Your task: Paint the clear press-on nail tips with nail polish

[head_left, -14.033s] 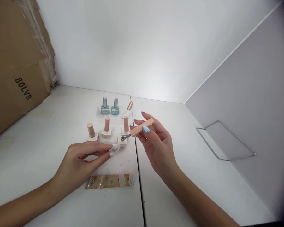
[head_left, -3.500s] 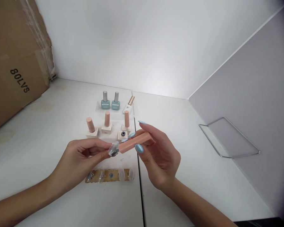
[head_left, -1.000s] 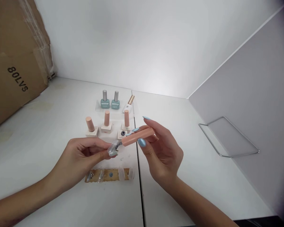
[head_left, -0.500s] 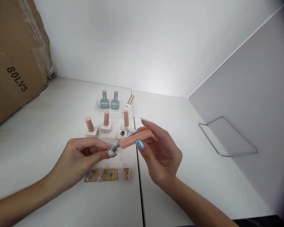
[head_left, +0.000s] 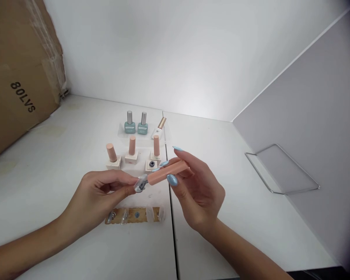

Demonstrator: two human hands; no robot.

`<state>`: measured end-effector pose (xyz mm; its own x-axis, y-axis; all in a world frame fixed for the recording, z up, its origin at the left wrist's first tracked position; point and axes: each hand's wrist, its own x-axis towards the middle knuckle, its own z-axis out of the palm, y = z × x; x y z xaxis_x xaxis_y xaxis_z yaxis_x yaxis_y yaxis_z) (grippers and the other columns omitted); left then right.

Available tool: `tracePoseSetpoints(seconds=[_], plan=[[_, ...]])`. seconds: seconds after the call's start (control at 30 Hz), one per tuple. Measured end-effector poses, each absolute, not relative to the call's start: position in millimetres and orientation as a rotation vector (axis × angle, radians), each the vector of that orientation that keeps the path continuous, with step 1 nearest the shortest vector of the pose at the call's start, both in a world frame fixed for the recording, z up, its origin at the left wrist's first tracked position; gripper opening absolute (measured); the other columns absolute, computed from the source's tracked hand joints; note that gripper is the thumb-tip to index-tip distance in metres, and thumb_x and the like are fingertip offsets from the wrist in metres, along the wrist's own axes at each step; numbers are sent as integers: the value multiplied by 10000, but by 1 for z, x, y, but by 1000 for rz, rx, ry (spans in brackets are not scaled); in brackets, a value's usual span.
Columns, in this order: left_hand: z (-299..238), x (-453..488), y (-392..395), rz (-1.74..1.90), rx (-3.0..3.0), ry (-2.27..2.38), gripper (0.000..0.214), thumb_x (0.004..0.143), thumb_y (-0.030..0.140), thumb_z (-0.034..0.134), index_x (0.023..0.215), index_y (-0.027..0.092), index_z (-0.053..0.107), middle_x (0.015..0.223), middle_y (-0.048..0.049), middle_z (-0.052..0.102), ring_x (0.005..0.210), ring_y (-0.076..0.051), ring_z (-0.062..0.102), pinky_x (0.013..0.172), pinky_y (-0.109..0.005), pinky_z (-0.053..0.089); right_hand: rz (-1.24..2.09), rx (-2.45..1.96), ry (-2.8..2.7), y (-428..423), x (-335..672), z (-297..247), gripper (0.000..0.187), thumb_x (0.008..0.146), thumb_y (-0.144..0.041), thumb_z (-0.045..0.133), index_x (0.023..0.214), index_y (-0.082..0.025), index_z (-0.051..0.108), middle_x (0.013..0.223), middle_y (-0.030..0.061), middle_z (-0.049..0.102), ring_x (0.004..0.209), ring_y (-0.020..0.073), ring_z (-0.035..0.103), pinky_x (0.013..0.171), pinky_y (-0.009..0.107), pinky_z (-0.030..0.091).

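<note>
My left hand (head_left: 100,192) pinches a clear false nail tip (head_left: 140,184) between thumb and forefinger, above the white table. My right hand (head_left: 196,186) grips a peach polish-brush cap (head_left: 167,172), and its small brush end rests on the nail tip. Just behind the hands stands an open peach bottle (head_left: 151,165) with dark polish in its neck. Below the hands lies a tan strip (head_left: 134,215) holding several nail tips, some painted.
Three capped peach bottles (head_left: 132,150) stand in a row, with two teal bottles (head_left: 136,124) and a tilted white gold-capped bottle (head_left: 158,130) behind. A cardboard box (head_left: 20,74) leans at far left. A wire frame (head_left: 281,169) rests against the right wall.
Over the last second the brush has stayed against the nail tip with small strokes. Fourteen seconds ago the brush was lifted clear of the tip, near the open bottle.
</note>
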<state>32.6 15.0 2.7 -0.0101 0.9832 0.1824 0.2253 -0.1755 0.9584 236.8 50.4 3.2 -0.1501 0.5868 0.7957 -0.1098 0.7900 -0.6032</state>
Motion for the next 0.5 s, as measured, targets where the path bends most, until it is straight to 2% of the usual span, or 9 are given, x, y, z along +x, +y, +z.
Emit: tracePoseSetpoints(seconds=[0.13, 0.3, 0.4, 0.5], plan=[[-2, 29, 14, 1290, 1581, 1312, 56, 792, 276, 836, 775, 318, 869, 771, 22, 852, 659, -195, 816, 597, -197, 668, 575, -422, -1564, 53, 235, 6, 550, 938, 29, 580, 1373, -297, 667, 945, 9, 809, 872, 173, 784, 828, 365, 720], [-3, 28, 16, 1315, 1704, 1291, 57, 855, 328, 824, 817, 323, 866, 809, 19, 859, 681, -206, 821, 620, -235, 692, 569, -375, -1580, 53, 238, 7, 528, 932, 4, 588, 1378, -264, 669, 973, 44, 800, 850, 198, 777, 727, 374, 714], [-2, 28, 16, 1329, 1778, 1273, 96, 883, 285, 795, 822, 319, 859, 815, 20, 859, 685, -198, 822, 599, -221, 683, 545, -329, -1666, 52, 240, 5, 524, 915, -29, 626, 1402, -222, 656, 976, 66, 792, 845, 211, 759, 714, 392, 706], [-4, 28, 13, 1368, 1865, 1258, 143, 885, 215, 773, 835, 323, 850, 822, 36, 859, 700, -190, 826, 605, -209, 682, 541, -350, -1664, 52, 239, 5, 549, 916, 0, 602, 1409, -238, 655, 966, 51, 798, 864, 200, 752, 739, 380, 703]])
